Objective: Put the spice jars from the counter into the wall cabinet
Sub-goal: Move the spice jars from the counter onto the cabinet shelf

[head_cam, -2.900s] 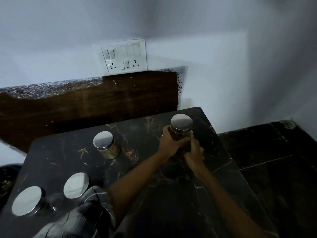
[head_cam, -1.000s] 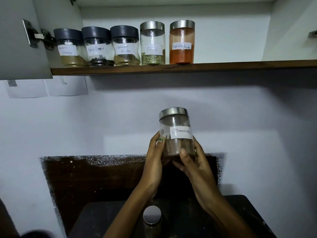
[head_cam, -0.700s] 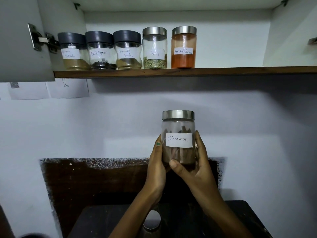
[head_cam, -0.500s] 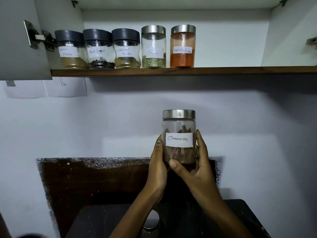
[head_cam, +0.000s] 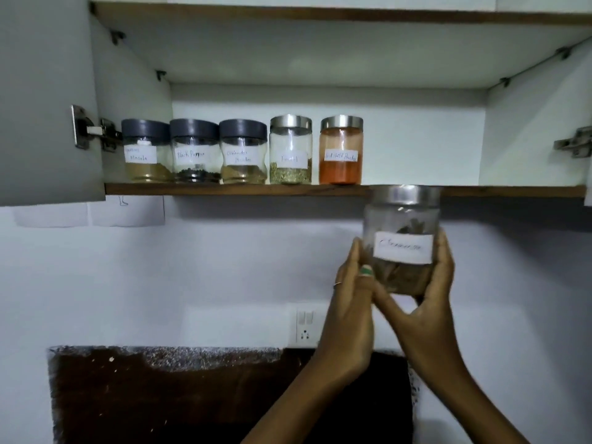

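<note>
Five jars (head_cam: 242,151) already line the cabinet shelf (head_cam: 224,189). Both hands, left hand (head_cam: 351,310) and right hand (head_cam: 431,304), clasp the cinnamon jar (head_cam: 402,238) from either side, its lid level with the shelf edge, right of the row. Lifting is underway; next it must rise clear of the edge and go in beside the red jar (head_cam: 341,150).
</note>
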Available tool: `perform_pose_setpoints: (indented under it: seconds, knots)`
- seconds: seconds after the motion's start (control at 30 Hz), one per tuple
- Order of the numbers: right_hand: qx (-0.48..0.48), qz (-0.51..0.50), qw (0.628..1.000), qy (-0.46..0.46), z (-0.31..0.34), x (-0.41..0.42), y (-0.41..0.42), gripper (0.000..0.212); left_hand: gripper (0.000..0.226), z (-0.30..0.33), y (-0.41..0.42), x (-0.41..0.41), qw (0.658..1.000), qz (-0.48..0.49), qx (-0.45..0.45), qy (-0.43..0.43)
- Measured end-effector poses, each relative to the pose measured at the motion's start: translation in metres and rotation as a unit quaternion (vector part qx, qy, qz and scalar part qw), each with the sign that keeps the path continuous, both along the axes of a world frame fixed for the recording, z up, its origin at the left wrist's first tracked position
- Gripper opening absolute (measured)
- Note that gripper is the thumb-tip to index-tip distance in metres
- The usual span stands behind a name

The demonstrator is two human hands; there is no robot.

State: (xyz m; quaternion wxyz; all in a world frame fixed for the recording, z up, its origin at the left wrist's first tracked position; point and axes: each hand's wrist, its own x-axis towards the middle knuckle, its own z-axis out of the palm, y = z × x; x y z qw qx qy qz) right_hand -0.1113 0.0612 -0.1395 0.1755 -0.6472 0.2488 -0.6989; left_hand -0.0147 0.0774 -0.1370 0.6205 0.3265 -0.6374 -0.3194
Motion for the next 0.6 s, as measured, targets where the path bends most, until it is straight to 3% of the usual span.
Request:
perform_pose_setpoints:
  seconds: [0.23,0.4,0.6]
  knots:
    - [-0.095,-0.056,0.994,-0.026,0.093,-0.016,-0.057,0.098,0.066,0.077,-0.028,-0.030,0.976,0.099,-0.144,-0.132]
    - [-0.096,-0.147,0.983,0.050,0.125,-0.023,-0.108,0.099,0.063,0.107,-0.067,-0.031,0.943,0.207,-0.183,-0.185]
    - [-0.049,-0.255,0.951,0.171,0.119,-0.029,-0.146,0.101,0.066,0.113,-0.103,-0.034,0.916,0.264,-0.154,-0.259]
